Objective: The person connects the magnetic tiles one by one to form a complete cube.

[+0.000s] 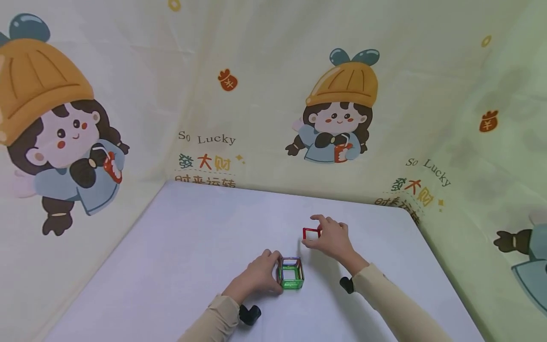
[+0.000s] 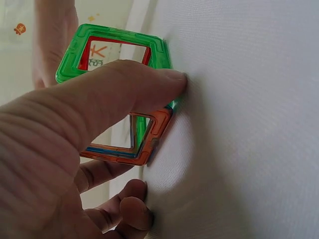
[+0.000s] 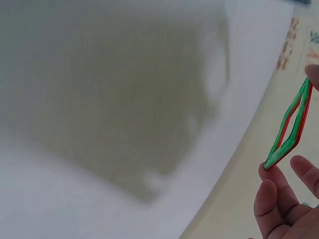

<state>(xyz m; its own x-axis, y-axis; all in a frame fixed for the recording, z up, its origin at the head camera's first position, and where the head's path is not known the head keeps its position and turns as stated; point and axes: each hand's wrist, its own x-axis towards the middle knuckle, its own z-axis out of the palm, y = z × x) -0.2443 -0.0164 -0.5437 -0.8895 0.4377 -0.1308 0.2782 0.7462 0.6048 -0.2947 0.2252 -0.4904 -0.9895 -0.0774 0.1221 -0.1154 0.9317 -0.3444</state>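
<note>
A cube frame of see-through magnetic tiles (image 1: 292, 285) stands on the white table near its front. My left hand (image 1: 260, 273) grips its left side, with the thumb across the green and orange tiles (image 2: 159, 124) in the left wrist view. Green shows at the bottom in the head view, with bluish and reddish edges above. To the upper right, my right hand (image 1: 334, 240) pinches a square magnetic tile (image 1: 304, 234) by opposite edges, raised over the table. It looks red from the head, while the right wrist view shows green and red layers (image 3: 286, 148).
The white table (image 1: 192, 228) stretches around both hands. A printed cloth (image 1: 265, 109) with cartoon figures and lettering hangs behind it and along the sides. Black wrist devices (image 1: 249, 315) sit at both sleeve cuffs.
</note>
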